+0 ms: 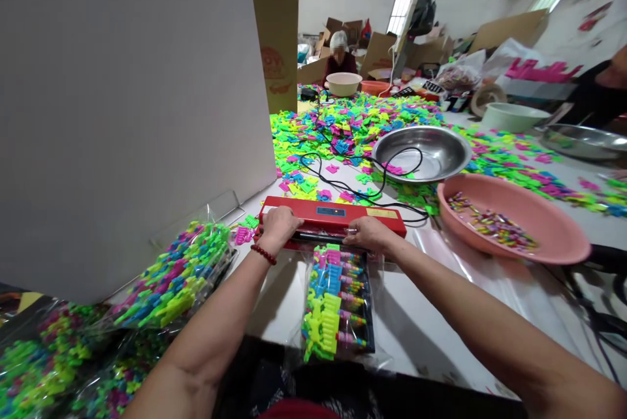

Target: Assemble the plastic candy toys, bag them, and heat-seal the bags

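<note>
A red heat sealer (333, 211) with a dark bar (321, 237) along its front lies across the table before me. My left hand (280, 228), with a red bead bracelet at the wrist, is closed over the left part of the bar. Toward its right end, my right hand (368, 235) has bent fingers against the bar, pinching what looks like clear plastic. A clear plastic bag (337, 305) reaches up to the sealer between my forearms. Inside are bright plastic pieces and striped sticks in a black tray. The bag's top edge is hidden under the bar and hands.
Filled bags (171, 275) lie at the left beside a tall white panel (132, 112). Loose plastic pieces (353, 119) cover the far table. A steel bowl (453, 158), a black cord (337, 183) and a pink basin (563, 236) of small sticks lie rightward. A person (339, 57) sits behind.
</note>
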{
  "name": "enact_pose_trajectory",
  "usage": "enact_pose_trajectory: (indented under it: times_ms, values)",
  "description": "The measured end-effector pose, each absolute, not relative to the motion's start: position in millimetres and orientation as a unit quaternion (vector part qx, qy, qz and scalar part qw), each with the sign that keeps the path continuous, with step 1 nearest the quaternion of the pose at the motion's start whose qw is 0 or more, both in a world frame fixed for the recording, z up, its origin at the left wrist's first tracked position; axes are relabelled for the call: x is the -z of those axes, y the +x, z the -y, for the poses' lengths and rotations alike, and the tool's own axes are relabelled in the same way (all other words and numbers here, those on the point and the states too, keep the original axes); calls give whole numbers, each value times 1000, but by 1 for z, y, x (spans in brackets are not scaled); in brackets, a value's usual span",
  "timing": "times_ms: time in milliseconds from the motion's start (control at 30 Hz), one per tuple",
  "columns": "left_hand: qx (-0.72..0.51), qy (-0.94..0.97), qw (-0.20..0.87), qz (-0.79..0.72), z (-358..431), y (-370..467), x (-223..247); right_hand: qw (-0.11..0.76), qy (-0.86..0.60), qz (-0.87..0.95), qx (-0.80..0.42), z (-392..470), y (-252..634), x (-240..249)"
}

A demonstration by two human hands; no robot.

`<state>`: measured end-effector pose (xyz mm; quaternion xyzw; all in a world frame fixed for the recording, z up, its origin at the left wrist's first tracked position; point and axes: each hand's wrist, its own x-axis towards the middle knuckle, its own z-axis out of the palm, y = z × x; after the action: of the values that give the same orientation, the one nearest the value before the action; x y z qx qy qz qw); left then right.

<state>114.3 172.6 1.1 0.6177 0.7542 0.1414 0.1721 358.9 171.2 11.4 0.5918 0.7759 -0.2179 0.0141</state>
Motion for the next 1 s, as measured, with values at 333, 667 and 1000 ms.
enact_pose_trajectory:
  times_ms: [333, 667, 1000]
  values:
    - [-52, 677, 148, -719, -179, 128, -1, 114, 570, -800, 147, -172, 344, -31]
    - [-155, 745, 78, -644, -172, 168, -58, 121, 569, -802, 137, -166, 344, -36]
    - [-490, 550, -151, -659, -146, 157, -112, 55, 603, -791, 87, -143, 345, -52]
